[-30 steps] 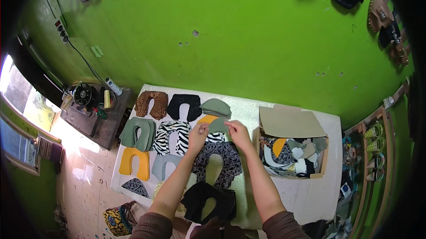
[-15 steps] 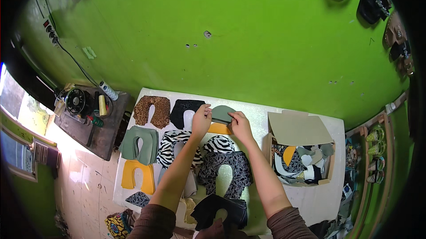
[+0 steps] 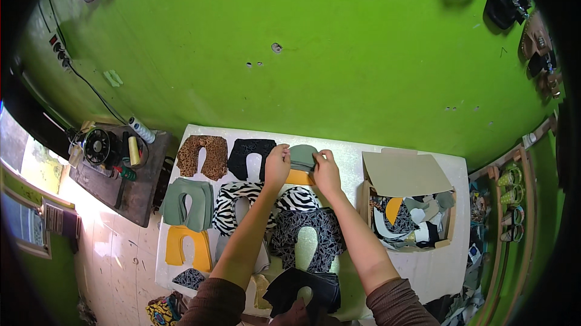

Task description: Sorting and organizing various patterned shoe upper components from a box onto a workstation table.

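Observation:
My left hand (image 3: 278,166) and my right hand (image 3: 327,172) are closed at the two ends of a small stack of green half-round cut pieces (image 3: 303,154). Just below it lies a yellow cut piece (image 3: 300,178), partly covered. Left of my left hand is a stack of black horseshoe-shaped pieces (image 3: 243,151), and beyond it leopard-print ones (image 3: 212,155). Under my forearms lie zebra-print pieces (image 3: 229,210) and black-and-grey patterned horseshoe pieces (image 3: 287,235), partly hidden by my left arm.
On the white table (image 3: 417,271), an open cardboard box (image 3: 404,172) of scraps stands at right. Green (image 3: 203,211) and yellow horseshoe stacks (image 3: 198,244) lie at left, black pieces (image 3: 324,286) at the near edge. A dark side table (image 3: 138,196) holds tools; a shoe rack (image 3: 497,277) is at right.
The view has shifted slightly. My hands stay at the ends of the green half-round stack, which now lies squarer above the yellow piece, and my right fingers have shifted a little along its end.

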{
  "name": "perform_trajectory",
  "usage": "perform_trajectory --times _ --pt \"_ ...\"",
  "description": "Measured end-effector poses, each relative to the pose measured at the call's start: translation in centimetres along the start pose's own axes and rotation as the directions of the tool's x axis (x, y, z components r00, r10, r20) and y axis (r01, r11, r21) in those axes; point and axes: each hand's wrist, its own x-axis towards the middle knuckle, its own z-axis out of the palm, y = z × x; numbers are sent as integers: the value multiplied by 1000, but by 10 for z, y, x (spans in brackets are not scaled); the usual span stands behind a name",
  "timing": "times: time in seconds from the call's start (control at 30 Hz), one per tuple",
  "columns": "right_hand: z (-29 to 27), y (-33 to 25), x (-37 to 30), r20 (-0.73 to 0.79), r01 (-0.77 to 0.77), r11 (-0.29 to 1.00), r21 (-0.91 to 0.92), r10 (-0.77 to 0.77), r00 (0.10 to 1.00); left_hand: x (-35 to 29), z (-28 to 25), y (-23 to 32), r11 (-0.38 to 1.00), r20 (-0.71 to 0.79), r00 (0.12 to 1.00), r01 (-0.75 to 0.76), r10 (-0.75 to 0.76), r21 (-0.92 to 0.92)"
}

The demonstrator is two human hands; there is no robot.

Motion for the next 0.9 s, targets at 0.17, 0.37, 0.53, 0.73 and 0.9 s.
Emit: perform_trajectory --times 0.17,0.37,0.53,0.73,0.9 --pt "-5 -8 -10 -88 89 960 -265 -116 989 -10 -4 9 891 -66 942 -287 329 353" --pt "7 19 -33 29 266 905 -333 -272 962 -36 6 14 719 334 902 -422 274 552" --pt "-3 14 -63 -17 231 968 -93 -234 972 -52 7 28 740 271 943 -319 190 591" --pt "-51 6 -128 -117 241 955 170 -223 968 -116 15 97 968 228 968 -150 102 203" --pt "-120 27 -161 -193 284 943 172 -250 949 -190 51 163 991 224 966 -121 132 -61"
